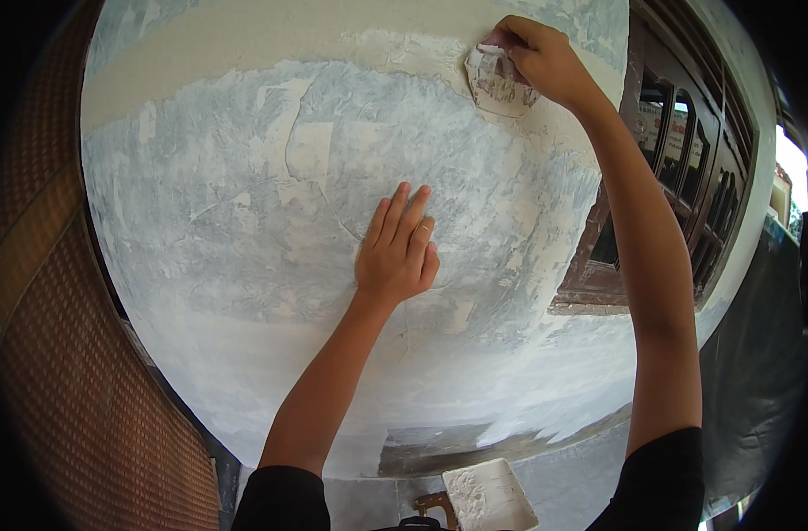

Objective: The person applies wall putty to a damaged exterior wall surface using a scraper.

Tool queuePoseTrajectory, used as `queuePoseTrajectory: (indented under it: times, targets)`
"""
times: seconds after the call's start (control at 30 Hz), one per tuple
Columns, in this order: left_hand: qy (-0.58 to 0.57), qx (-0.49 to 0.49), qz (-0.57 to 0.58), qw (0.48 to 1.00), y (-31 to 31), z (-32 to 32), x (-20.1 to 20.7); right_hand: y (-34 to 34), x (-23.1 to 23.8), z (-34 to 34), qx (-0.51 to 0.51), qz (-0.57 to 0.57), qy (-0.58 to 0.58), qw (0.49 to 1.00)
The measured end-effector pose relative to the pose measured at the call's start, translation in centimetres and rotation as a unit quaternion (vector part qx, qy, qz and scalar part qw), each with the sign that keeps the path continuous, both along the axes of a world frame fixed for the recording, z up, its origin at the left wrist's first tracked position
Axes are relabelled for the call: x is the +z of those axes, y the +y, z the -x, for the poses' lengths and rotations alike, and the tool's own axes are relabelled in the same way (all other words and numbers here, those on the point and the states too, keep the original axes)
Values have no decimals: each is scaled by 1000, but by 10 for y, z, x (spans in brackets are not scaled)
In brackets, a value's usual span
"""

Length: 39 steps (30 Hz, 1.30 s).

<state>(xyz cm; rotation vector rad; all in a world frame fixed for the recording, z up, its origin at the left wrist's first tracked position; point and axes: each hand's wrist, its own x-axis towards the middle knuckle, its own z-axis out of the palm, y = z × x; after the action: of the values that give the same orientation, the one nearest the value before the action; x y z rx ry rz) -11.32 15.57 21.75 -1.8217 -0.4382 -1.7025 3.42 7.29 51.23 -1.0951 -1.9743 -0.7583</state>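
High on the wall [271, 203], my right hand [546, 62] is closed around a flat, putty-smeared spreader [503, 87]. The spreader's face lies against the surface, at the end of a band of fresh cream putty [245, 40] that runs along the top. Below it and to the left, my left hand [397, 248] rests flat on the patchy grey-white wall, fingers stretched out, holding nothing. A thin ring sits on one of its fingers.
Right of the wall is a brown wooden window frame [590, 265] with barred openings. Woven brown panels [103, 380] stand at the left. Low in front, a white tray [515, 496] holds white putty, beside a brown curved piece [435, 503]. A dark sheet [749, 372] hangs far right.
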Motion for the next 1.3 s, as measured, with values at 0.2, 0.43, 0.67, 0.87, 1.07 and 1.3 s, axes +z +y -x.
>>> queuePoseTrajectory:
  times: [0.2,0.43,0.67,0.87,1.07,1.3]
  targets:
    - [-1,-2,-1,1000,0,0,1,-20,3,12,10,-17,24,1000]
    - [0,4,1,1000,0,0,0,0,5,-1,2,-57,-22,998]
    - [1,6,1,1000,0,2,0,-3,-7,6,-18,-17,-67,997]
    - [-2,-3,2,1000,-3,1,1,-1,8,1,14,-137,-60,989]
    - [2,3,7,1000,-2,1,0,1,0,4,-45,-99,-140,984]
    - [-5,-1,2,1000,-1,1,0,-4,15,9,22,-57,5,998]
